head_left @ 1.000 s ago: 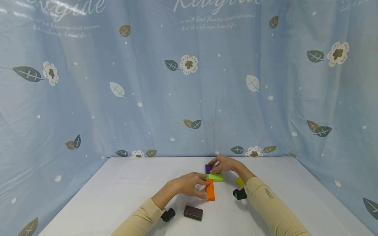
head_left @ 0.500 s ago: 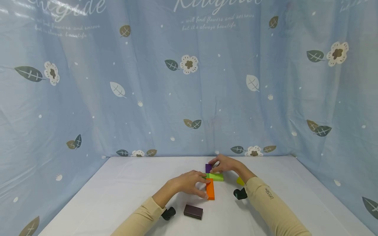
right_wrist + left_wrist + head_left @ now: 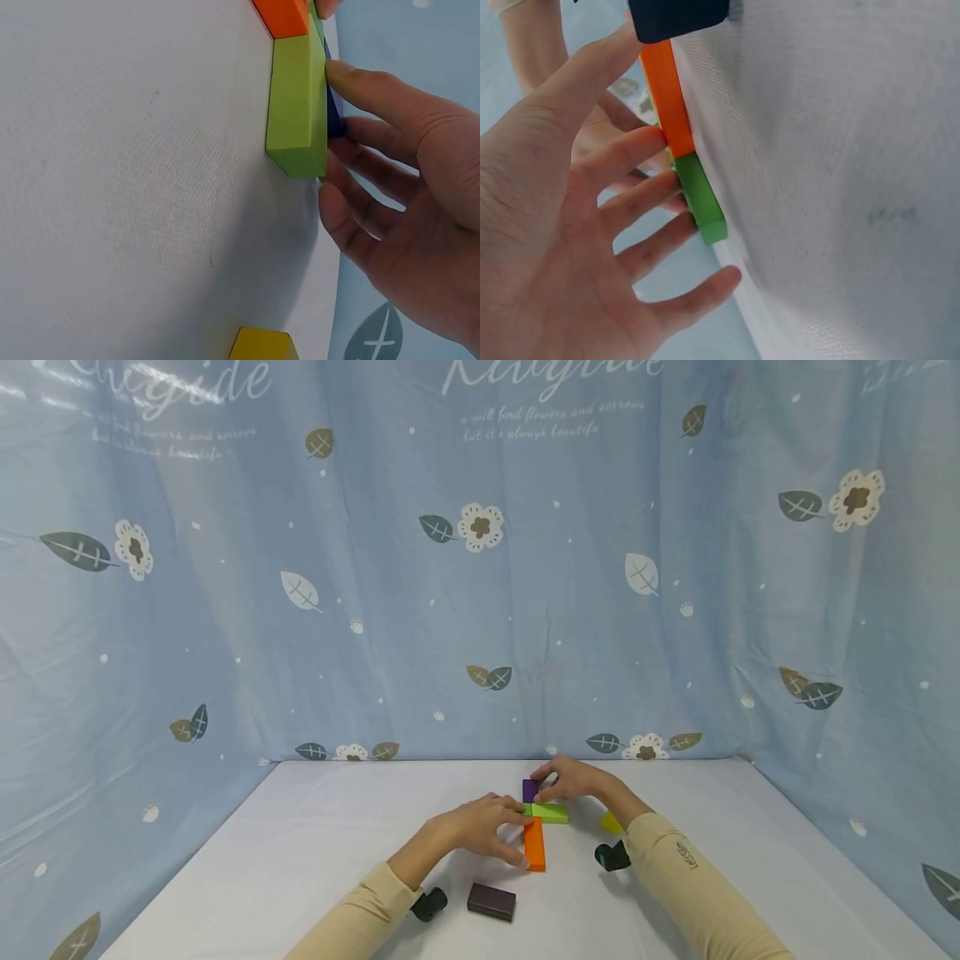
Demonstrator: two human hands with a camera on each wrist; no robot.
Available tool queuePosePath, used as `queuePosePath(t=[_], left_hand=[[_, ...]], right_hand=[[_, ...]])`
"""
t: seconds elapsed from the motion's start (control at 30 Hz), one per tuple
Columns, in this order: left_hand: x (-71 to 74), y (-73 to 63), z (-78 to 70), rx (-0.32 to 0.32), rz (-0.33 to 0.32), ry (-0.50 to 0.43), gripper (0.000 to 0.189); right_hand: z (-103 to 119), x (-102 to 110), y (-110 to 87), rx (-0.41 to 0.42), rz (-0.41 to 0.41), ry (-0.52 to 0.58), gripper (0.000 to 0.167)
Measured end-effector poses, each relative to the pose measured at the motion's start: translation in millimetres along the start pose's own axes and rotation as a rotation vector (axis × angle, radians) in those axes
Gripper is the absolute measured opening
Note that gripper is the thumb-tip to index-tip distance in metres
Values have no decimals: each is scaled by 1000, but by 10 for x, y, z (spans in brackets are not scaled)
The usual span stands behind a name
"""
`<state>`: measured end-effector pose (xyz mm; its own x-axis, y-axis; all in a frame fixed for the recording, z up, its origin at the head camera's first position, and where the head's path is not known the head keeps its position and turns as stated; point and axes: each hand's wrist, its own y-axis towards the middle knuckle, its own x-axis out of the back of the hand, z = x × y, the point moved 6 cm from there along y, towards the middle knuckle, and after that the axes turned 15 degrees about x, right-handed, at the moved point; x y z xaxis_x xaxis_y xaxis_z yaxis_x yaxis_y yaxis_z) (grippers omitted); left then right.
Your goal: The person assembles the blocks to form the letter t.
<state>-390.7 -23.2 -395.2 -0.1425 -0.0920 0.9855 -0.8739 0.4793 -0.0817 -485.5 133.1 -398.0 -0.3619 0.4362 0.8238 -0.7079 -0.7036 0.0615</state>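
An orange block (image 3: 535, 847) lies flat, its far end against a green block (image 3: 697, 199) and a light green block (image 3: 292, 97). A purple block (image 3: 529, 790) extends behind the green pair. My left hand (image 3: 476, 827) spans the orange block, thumb by its near end and index fingertip at its far end. Its other fingers spread fairly straight along the green block in the left wrist view. My right hand (image 3: 572, 778) holds the purple block between thumb and index finger, and its remaining fingers sit loosely beside the light green block. Much of the purple block is hidden in the right wrist view.
A dark brown block (image 3: 491, 902) lies nearer me on the white table (image 3: 337, 827). A yellow block (image 3: 264, 345) sits to the right, partly covered by the right forearm in the head view. Blue patterned curtain (image 3: 375, 610) stands behind and at both sides.
Both hands and the blocks keep their positions. The head view shifts by only a few pixels.
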Motion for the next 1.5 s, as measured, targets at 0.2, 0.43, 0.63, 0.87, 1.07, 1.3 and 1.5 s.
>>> queuePosePath(t=[0.2,0.43,0.63,0.87,1.07,1.3,1.5], left_hand=[[-8,12,3,-2,16,-10,67],[-10,5,-5,-15,7,2,69],[-29,24,-4,-10,0,8,66],[-32,39,-4,-7,-29,10,63],[-14,56,-4,-5,-27,10,62],[-5,108,19,7,-15,-26,61],[-21,173,71,14,28,-91,59]], right_hand=[[13,13,-19,13,-1,-20,50],[-9,28,-59,-1,-30,-1,48],[8,65,-140,3,-35,3,46],[32,134,-270,54,-29,30,46],[77,206,-380,118,-34,-24,45],[179,311,-532,182,-53,-71,42],[183,376,-670,181,-73,-75,41]])
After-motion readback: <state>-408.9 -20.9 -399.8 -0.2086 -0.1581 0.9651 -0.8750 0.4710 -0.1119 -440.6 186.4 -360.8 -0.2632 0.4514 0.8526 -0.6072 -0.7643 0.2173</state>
